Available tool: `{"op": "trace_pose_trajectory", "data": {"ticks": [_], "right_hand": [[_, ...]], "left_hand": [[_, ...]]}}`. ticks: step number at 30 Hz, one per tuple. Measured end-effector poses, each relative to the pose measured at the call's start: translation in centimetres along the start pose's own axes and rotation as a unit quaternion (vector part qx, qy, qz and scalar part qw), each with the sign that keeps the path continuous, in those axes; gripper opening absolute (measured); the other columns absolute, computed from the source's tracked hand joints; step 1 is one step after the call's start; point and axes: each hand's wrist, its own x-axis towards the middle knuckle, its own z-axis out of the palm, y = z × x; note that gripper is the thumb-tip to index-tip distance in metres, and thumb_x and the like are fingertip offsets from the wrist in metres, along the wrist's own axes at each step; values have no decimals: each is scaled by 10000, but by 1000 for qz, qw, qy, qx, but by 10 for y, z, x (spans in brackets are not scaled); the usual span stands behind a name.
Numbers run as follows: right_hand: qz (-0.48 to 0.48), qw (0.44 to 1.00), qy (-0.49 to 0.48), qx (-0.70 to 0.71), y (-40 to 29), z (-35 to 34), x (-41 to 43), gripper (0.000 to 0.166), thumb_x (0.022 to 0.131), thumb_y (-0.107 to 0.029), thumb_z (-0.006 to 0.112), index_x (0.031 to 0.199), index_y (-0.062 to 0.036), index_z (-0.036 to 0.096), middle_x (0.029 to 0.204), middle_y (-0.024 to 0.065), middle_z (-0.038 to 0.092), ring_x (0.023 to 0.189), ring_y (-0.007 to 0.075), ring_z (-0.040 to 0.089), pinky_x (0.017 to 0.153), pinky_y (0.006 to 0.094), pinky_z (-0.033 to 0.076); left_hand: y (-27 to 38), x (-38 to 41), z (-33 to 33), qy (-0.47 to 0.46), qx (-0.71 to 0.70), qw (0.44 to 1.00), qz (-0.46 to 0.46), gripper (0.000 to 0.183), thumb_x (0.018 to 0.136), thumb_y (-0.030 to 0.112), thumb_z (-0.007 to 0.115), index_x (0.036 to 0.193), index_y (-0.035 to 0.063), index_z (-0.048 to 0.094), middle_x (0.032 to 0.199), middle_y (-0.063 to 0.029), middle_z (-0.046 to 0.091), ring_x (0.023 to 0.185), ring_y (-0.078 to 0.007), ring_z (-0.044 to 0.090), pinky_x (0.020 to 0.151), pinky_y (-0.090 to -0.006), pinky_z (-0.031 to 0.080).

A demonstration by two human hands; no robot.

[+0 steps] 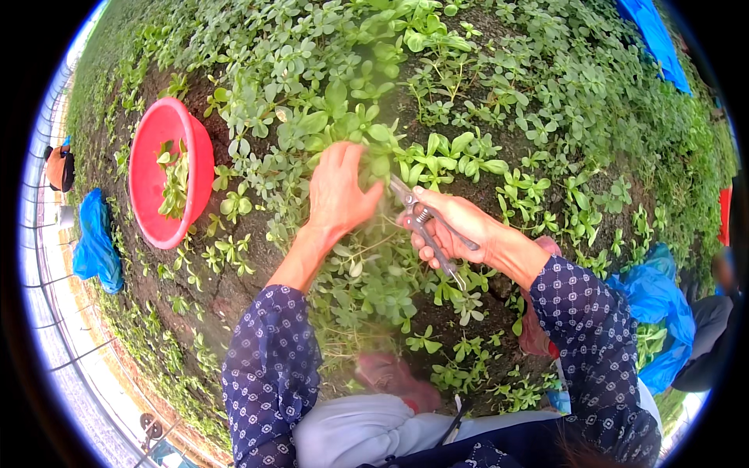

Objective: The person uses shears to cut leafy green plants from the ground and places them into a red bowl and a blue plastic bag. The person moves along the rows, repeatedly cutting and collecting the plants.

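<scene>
My right hand (pixel 447 225) is closed round a pair of pruning shears (pixel 416 215) with dark metal handles and a coiled spring. Their blades point up and left into the leaves beside my left thumb. My left hand (pixel 342 190) reaches into light-green leafy plants (pixel 345 120) at the middle of the view. Its fingertips are blurred and partly hidden among the leaves, so whether it grips a stem does not show. To the left, a red plastic basin (pixel 202 167) stands tilted in view with some cut leafy sprigs (pixel 175 184) inside.
Blue plastic bags lie at left (pixel 96 240) and right (pixel 661 304), the right one holding leaves. A person's dark-clothed leg (pixel 708 333) is beyond it. Low succulent-like weeds (pixel 562 76) cover much of the dark soil. Pink-red shoes (pixel 398 380) are below my hands.
</scene>
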Motion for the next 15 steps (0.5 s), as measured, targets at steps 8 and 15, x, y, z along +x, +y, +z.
{"op": "trace_pose_trajectory", "data": {"ticks": [8,15], "right_hand": [[-9,999,18,-28,-9,5,20,515,1038,-529,324,1038,-56,527,720,44,556,591,172,560,530,333,492],[-15,997,48,-56,-10,9,23,506,1036,-535,341,1009,-61,514,698,15,510,549,134,496,485,284,428]], "left_hand": [[-7,0,4,20,4,1000,-3,315,752,153,694,1007,-25,644,1188,-201,564,1097,-362,551,924,-434,478],[-8,-1,7,15,4,999,-29,209,768,118,680,922,-22,654,1197,-186,575,1114,-357,555,931,-427,478]]}}
